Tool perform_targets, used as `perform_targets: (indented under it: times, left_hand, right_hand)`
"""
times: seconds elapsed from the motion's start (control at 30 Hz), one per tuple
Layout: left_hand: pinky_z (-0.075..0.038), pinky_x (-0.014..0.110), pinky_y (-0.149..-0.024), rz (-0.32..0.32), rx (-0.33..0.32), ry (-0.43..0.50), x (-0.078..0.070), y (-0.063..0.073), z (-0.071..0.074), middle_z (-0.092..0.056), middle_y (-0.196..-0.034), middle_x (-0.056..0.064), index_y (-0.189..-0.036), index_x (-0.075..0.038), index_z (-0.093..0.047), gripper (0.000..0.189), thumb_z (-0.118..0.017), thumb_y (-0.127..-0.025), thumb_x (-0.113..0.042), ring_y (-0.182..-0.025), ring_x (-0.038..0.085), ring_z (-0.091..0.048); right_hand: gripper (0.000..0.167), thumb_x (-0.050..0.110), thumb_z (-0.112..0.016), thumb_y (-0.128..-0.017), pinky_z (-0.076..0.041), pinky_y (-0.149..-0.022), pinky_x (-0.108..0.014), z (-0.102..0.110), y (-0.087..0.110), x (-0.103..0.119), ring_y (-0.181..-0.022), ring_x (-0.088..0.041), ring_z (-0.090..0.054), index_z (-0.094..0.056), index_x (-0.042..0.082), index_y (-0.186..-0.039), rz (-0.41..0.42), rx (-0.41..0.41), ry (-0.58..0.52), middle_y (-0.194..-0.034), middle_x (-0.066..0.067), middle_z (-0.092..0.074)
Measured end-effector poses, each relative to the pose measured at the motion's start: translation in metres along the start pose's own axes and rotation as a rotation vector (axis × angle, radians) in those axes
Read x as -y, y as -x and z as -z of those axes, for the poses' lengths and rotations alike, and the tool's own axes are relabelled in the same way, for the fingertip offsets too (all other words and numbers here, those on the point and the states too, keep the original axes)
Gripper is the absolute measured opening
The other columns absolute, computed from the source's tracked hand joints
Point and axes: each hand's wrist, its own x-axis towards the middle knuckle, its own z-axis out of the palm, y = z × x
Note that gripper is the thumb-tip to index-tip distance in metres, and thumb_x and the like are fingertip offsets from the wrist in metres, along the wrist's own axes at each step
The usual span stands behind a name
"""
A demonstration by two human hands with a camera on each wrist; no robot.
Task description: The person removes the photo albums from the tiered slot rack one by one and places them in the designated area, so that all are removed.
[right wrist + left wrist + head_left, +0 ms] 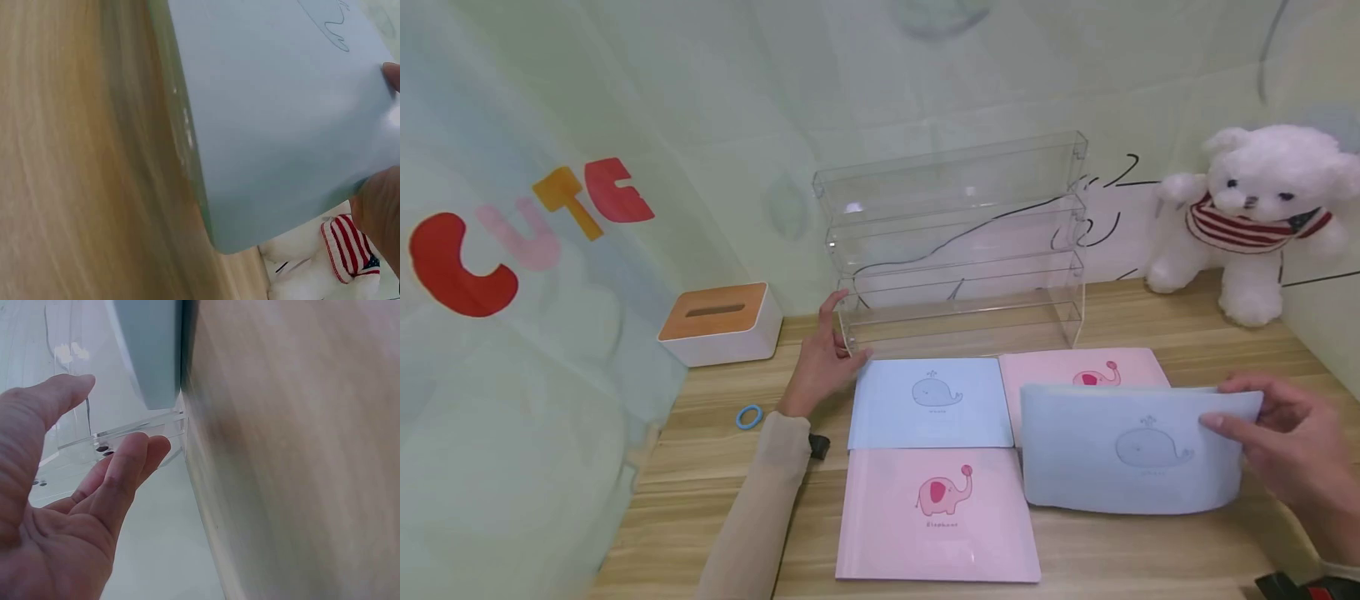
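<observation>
My right hand [1292,446] pinches a thin blue whale booklet [1075,454] by its right edge, thumb on the cover. The booklet is raised off the table and slightly bowed; in the right wrist view its cover [262,125] fills the middle. My left hand [820,362] is at the lower left end of a clear acrylic tiered rack [958,250]. In the left wrist view its fingers [122,472] lie by the rack's side panel, thumb spread apart. Before the rack lie another blue whale booklet [887,400] and two pink elephant booklets [880,517] [1037,367], one partly covered.
A white tissue box [737,342] with a wooden lid stands left of the rack, with a blue ring [749,417] in front of it. A white teddy bear [1247,275] in a striped top sits at the back right. A printed cloth [700,100] hangs behind.
</observation>
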Motion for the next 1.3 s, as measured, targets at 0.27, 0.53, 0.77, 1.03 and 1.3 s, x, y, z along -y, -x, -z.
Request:
perform_targets:
  times: [0.27, 0.53, 0.77, 1.03, 1.3]
  left_hand:
    - [-0.061, 0.036, -0.071, -0.016, -0.003, 0.000, 0.001, -0.001, -0.001, -0.066, -0.078, 0.011, -0.164, -0.042, -0.015, 0.104, -0.086, -0.092, -0.016, -0.072, 0.021, -0.073]
    - [-0.061, 0.034, -0.070, -0.003, -0.008, 0.008, 0.001, 0.000, -0.002, -0.067, -0.077, 0.012, -0.164, -0.042, -0.017, 0.104, -0.086, -0.092, -0.015, -0.071, 0.020, -0.072]
    - [-0.059, 0.033, -0.070, 0.009, 0.006, 0.003, -0.001, 0.000, -0.001, -0.066, -0.077, 0.012, -0.164, -0.043, -0.015, 0.104, -0.085, -0.093, -0.016, -0.071, 0.020, -0.070]
    - [-0.059, 0.032, -0.069, 0.007, 0.004, 0.010, 0.001, -0.001, 0.000, -0.067, -0.077, 0.013, -0.164, -0.042, -0.015, 0.103, -0.085, -0.092, -0.016, -0.071, 0.020, -0.071]
    - [-0.059, 0.031, -0.067, 0.008, 0.004, 0.032, 0.002, -0.001, -0.002, -0.067, -0.076, 0.011, -0.165, -0.040, -0.017, 0.102, -0.085, -0.092, -0.017, -0.070, 0.019, -0.070]
  right_hand:
    - [0.036, -0.007, -0.074, -0.095, -0.048, -0.068, -0.013, 0.008, 0.004, -0.008, -0.083, 0.002, -0.059, -0.075, 0.024, -0.112, -0.146, 0.022, 0.329, -0.105, 0.032, -0.066]
    - [0.018, 0.020, -0.077, -0.101, -0.044, -0.070, -0.021, 0.013, 0.001, -0.007, -0.084, 0.000, -0.053, -0.070, 0.029, -0.115, -0.302, 0.165, 0.623, -0.095, 0.033, -0.059]
    - [0.015, 0.025, -0.075, -0.102, -0.053, -0.074, -0.021, 0.013, 0.001, -0.011, -0.085, -0.002, -0.062, -0.071, 0.030, -0.115, -0.434, 0.296, 0.614, -0.098, 0.033, -0.060]
    - [0.038, 0.030, -0.077, -0.099, -0.058, -0.074, -0.026, 0.010, 0.000, -0.018, -0.088, -0.013, -0.069, -0.068, 0.009, -0.130, -0.549, 0.323, 0.645, -0.122, -0.007, -0.071]
    - [0.052, 0.035, -0.079, -0.098, -0.048, -0.074, -0.024, 0.008, -0.001, -0.023, -0.100, -0.013, -0.057, -0.065, 0.003, -0.136, -0.561, 0.309, 0.690, -0.129, -0.016, -0.068]
